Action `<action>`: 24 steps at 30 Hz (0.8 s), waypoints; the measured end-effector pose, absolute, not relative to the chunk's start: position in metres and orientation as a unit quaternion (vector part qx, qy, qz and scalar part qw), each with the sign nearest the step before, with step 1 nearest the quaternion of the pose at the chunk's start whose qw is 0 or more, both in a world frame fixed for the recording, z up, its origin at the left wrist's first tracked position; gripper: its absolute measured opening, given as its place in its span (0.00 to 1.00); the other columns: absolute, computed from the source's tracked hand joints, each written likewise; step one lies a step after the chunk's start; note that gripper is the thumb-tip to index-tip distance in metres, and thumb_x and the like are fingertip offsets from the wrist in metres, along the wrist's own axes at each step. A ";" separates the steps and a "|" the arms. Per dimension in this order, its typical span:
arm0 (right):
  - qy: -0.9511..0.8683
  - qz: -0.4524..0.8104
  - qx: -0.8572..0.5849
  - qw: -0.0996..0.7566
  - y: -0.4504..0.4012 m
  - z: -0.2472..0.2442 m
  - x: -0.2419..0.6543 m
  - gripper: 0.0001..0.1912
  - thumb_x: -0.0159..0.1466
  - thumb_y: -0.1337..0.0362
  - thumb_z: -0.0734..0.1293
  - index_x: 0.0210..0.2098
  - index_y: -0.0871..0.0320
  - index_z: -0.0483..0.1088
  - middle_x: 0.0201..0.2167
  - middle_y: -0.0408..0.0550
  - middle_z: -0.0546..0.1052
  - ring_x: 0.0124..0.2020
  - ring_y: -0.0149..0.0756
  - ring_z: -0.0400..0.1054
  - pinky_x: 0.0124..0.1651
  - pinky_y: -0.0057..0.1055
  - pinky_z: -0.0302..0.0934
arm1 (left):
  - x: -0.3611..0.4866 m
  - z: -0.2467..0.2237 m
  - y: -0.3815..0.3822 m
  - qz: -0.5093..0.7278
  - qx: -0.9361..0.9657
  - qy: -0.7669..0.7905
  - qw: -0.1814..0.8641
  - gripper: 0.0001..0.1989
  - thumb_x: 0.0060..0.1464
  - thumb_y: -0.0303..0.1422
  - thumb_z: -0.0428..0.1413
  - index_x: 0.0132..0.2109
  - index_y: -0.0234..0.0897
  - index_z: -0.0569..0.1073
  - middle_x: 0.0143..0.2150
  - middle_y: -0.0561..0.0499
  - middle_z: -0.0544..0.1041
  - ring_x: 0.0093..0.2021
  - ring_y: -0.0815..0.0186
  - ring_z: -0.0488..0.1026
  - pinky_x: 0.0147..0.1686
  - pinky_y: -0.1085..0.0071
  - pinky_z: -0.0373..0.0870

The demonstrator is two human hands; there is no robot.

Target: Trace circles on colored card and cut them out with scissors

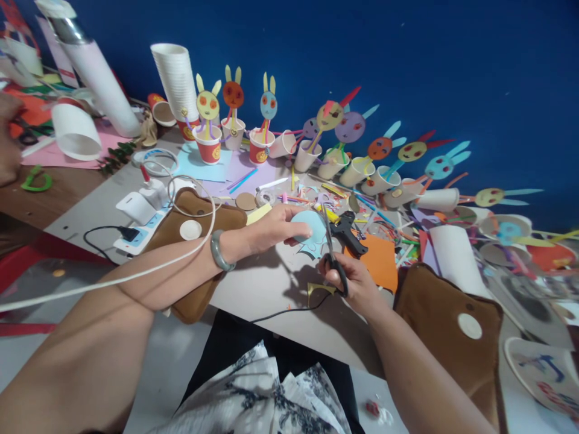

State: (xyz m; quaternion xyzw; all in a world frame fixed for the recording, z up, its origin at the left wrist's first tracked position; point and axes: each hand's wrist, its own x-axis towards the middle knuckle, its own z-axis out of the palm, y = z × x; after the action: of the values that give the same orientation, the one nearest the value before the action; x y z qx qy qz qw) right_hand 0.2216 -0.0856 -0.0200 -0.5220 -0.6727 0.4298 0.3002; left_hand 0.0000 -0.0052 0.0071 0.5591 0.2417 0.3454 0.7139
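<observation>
My left hand [284, 229] pinches a light blue paper circle [308, 225] between thumb and fingers, above the middle of the table. In my right hand [355, 280] is a pair of scissors with black handles [339, 276]; their blades point up and away, close against the circle's right edge. Whether the blades bite into the paper, I cannot tell. Jagged light blue paper scraps [312, 248] show just below the circle. A black glue gun [349, 234] lies right of the blades, beside an orange paper sheet [377, 262].
Paper cups with rabbit-faced figures [210, 144] line the blue wall. A stack of white cups [174, 78] and a tall flask [97, 78] stand at left. A power strip [140, 232] and white cable lie left. Brown pouches [446, 325] flank the work area. Another person's hand [9, 138] shows far left.
</observation>
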 end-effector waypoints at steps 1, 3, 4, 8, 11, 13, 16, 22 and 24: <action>-0.673 0.430 -0.520 0.302 -0.086 -0.020 0.221 0.31 0.59 0.34 0.68 0.24 0.56 0.65 0.22 0.42 0.67 0.25 0.32 0.56 0.29 0.31 0.51 | 0.000 0.007 -0.005 0.347 0.557 0.241 0.715 0.09 0.43 0.35 0.60 0.26 0.34 0.69 0.23 0.57 0.66 0.23 0.76 0.61 0.24 0.76 0.57; -0.674 0.428 -0.518 0.307 -0.086 -0.020 0.221 0.30 0.59 0.34 0.68 0.24 0.56 0.65 0.22 0.42 0.67 0.25 0.32 0.57 0.29 0.31 0.51 | 0.000 0.008 -0.005 0.350 0.556 0.239 0.715 0.09 0.43 0.35 0.60 0.26 0.34 0.69 0.23 0.57 0.66 0.23 0.76 0.60 0.24 0.76 0.57; -0.674 0.427 -0.518 0.308 -0.087 -0.020 0.221 0.30 0.59 0.34 0.68 0.23 0.56 0.65 0.22 0.42 0.67 0.25 0.32 0.57 0.29 0.31 0.51 | 0.000 0.008 -0.005 0.352 0.557 0.239 0.714 0.09 0.43 0.35 0.60 0.26 0.34 0.69 0.23 0.57 0.66 0.23 0.76 0.60 0.23 0.76 0.57; -0.675 0.427 -0.514 0.312 -0.087 -0.018 0.220 0.31 0.58 0.33 0.69 0.24 0.56 0.66 0.22 0.42 0.67 0.25 0.32 0.56 0.29 0.32 0.52 | 0.000 0.009 -0.005 0.353 0.559 0.245 0.709 0.09 0.43 0.34 0.60 0.25 0.34 0.69 0.22 0.57 0.65 0.23 0.76 0.61 0.23 0.76 0.58; -0.675 0.433 -0.507 0.314 -0.088 -0.019 0.221 0.31 0.57 0.32 0.69 0.25 0.56 0.68 0.22 0.42 0.67 0.25 0.32 0.57 0.30 0.32 0.52 | -0.001 0.011 -0.006 0.350 0.561 0.247 0.708 0.09 0.42 0.34 0.59 0.25 0.34 0.68 0.22 0.57 0.66 0.23 0.76 0.61 0.24 0.76 0.59; -0.673 0.437 -0.507 0.315 -0.088 -0.020 0.222 0.32 0.57 0.32 0.69 0.25 0.56 0.68 0.23 0.42 0.68 0.26 0.33 0.58 0.30 0.32 0.52 | -0.001 0.011 -0.006 0.351 0.563 0.249 0.705 0.08 0.42 0.34 0.59 0.25 0.35 0.68 0.23 0.57 0.66 0.23 0.76 0.61 0.24 0.76 0.60; -0.670 0.440 -0.508 0.316 -0.088 -0.021 0.222 0.32 0.57 0.31 0.69 0.25 0.56 0.68 0.23 0.42 0.68 0.26 0.33 0.58 0.30 0.32 0.52 | -0.001 0.011 -0.006 0.354 0.563 0.256 0.702 0.09 0.42 0.35 0.59 0.25 0.35 0.68 0.23 0.57 0.66 0.23 0.76 0.60 0.24 0.76 0.59; -0.671 0.437 -0.509 0.317 -0.088 -0.020 0.220 0.31 0.57 0.32 0.69 0.25 0.56 0.67 0.22 0.41 0.65 0.25 0.33 0.56 0.30 0.32 0.52 | -0.001 0.008 -0.005 0.359 0.563 0.252 0.700 0.09 0.42 0.35 0.60 0.26 0.35 0.69 0.23 0.57 0.67 0.24 0.76 0.60 0.24 0.76 0.59; -0.672 0.436 -0.509 0.316 -0.087 -0.020 0.220 0.32 0.57 0.32 0.69 0.25 0.56 0.67 0.22 0.42 0.65 0.25 0.33 0.56 0.30 0.32 0.52 | -0.001 0.007 -0.004 0.361 0.563 0.252 0.699 0.09 0.42 0.35 0.60 0.26 0.35 0.69 0.23 0.57 0.67 0.23 0.76 0.61 0.24 0.76 0.59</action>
State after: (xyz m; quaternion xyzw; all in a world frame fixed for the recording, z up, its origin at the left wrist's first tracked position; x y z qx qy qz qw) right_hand 0.2204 -0.0873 -0.0196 -0.5086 -0.6720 0.4357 0.3160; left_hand -0.0008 -0.0041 0.0071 0.5634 0.2522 0.3607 0.6992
